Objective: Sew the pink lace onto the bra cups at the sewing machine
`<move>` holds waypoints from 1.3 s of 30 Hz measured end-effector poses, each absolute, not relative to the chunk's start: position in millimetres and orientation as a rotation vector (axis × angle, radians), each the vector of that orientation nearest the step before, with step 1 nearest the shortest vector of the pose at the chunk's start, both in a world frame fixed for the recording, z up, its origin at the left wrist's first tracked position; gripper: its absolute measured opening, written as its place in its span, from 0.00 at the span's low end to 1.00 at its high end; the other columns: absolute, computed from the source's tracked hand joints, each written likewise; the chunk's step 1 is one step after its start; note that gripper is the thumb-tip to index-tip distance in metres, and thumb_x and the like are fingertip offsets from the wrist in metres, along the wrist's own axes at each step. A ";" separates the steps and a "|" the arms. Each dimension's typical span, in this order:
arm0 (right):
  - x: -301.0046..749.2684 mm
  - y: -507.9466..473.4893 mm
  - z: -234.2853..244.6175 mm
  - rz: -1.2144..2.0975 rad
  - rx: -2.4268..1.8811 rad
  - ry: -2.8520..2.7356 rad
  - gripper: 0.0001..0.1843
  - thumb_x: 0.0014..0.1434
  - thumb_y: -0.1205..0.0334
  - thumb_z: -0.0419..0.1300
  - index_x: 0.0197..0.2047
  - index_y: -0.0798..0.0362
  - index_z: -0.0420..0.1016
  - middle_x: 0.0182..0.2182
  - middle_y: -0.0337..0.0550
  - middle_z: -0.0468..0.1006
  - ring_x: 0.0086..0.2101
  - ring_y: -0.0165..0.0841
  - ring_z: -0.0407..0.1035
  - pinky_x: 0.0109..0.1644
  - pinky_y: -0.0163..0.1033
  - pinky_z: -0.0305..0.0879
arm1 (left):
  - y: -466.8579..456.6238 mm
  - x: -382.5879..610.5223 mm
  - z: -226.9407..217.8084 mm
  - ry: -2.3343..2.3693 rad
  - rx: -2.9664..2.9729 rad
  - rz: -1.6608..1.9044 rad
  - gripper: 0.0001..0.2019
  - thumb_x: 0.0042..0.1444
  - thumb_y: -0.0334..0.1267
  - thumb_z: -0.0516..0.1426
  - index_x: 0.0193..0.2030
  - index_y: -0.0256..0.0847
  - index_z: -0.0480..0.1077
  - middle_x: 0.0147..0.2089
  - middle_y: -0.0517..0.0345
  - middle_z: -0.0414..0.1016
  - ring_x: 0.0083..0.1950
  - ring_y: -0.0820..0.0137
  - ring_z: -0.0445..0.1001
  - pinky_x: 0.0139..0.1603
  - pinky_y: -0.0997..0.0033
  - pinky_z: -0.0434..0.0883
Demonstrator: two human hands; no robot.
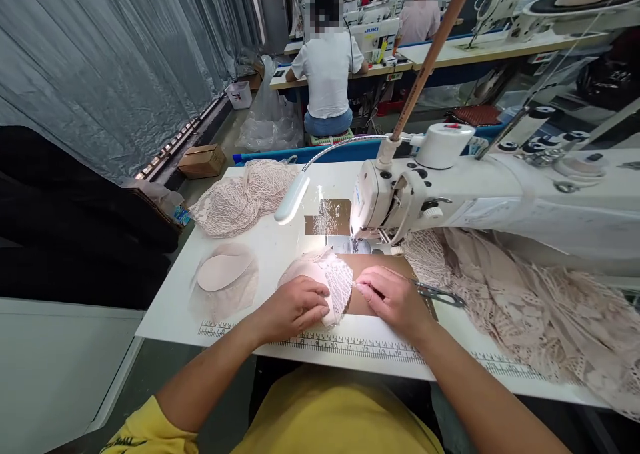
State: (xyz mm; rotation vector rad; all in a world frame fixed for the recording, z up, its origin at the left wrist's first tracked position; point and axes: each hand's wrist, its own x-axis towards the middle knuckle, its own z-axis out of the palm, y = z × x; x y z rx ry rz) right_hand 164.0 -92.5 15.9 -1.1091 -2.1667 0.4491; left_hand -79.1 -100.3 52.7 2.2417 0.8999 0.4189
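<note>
A beige lace cup piece (334, 275) lies on the white table in front of the sewing machine's needle area (361, 242). My left hand (295, 305) pinches the piece's near left edge, fingers curled. My right hand (393, 298) is closed on its right edge, with small thread snips (440, 295) held under the fingers and sticking out to the right. Both hands sit side by side on a brown card (380, 267) below the machine head.
A white sewing machine (500, 194) spans the right, with its gooseneck lamp (293, 199). Lace fabric heaps (540, 307) lie at right, more lace cups (245, 197) at back left, a stack of oval pads (225, 274) at left. A ruler strip (350, 344) edges the table. Two people sit at machines beyond.
</note>
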 end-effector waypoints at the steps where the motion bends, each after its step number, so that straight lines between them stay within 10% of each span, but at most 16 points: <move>1: 162.4 -93.7 16.7 0.443 -1.058 -2.224 0.11 0.64 0.61 0.51 0.37 0.52 0.74 0.34 0.45 0.76 0.36 0.34 0.68 0.41 0.41 0.64 | -99.2 -76.9 49.9 0.925 2.263 0.442 0.10 0.62 0.36 0.51 0.38 0.40 0.74 0.48 0.51 0.74 0.49 0.66 0.70 0.52 0.65 0.67; 5: 153.5 -99.0 19.2 0.436 -0.947 -2.499 0.11 0.63 0.61 0.53 0.45 0.50 0.74 0.41 0.46 0.75 0.40 0.36 0.66 0.43 0.42 0.62 | -87.4 -77.0 35.3 1.077 2.390 0.496 0.06 0.57 0.39 0.57 0.37 0.40 0.71 0.53 0.49 0.70 0.56 0.61 0.66 0.57 0.58 0.65; 11: 149.1 -102.4 21.7 0.410 -0.983 -2.531 0.10 0.63 0.61 0.54 0.43 0.51 0.75 0.40 0.46 0.75 0.38 0.35 0.65 0.42 0.40 0.59 | -68.8 -83.7 24.4 1.309 2.340 0.179 0.51 0.44 0.64 0.59 0.68 0.35 0.48 0.72 0.36 0.39 0.72 0.46 0.37 0.68 0.41 0.44; 15: 156.7 -100.5 20.3 0.397 -0.985 -2.477 0.13 0.63 0.59 0.53 0.29 0.52 0.73 0.28 0.41 0.74 0.30 0.31 0.64 0.36 0.37 0.55 | -66.7 -70.5 30.8 1.163 2.354 0.046 0.57 0.43 0.68 0.57 0.70 0.33 0.41 0.72 0.35 0.33 0.72 0.46 0.32 0.68 0.41 0.39; 19: 168.1 -95.4 15.9 0.363 -1.189 -2.242 0.18 0.65 0.60 0.49 0.25 0.52 0.69 0.23 0.40 0.71 0.27 0.31 0.63 0.34 0.37 0.57 | -65.0 -59.0 44.8 1.098 2.382 0.172 0.52 0.44 0.64 0.59 0.68 0.34 0.49 0.70 0.35 0.45 0.70 0.45 0.44 0.67 0.43 0.50; 26: 163.4 -87.1 12.7 0.194 -1.393 -2.241 0.14 0.63 0.67 0.49 0.48 0.53 0.73 0.41 0.47 0.76 0.42 0.38 0.67 0.43 0.40 0.63 | -43.9 -36.8 40.3 0.921 2.637 0.394 0.19 0.64 0.42 0.48 0.56 0.33 0.66 0.57 0.41 0.68 0.58 0.58 0.66 0.59 0.56 0.66; 39: 161.6 -80.0 10.9 0.099 -1.703 -2.339 0.17 0.62 0.73 0.48 0.46 0.52 0.74 0.36 0.47 0.72 0.35 0.37 0.64 0.36 0.41 0.57 | -32.6 -23.9 26.6 1.004 2.778 0.198 0.20 0.63 0.35 0.47 0.60 0.32 0.63 0.62 0.43 0.65 0.56 0.58 0.66 0.54 0.54 0.68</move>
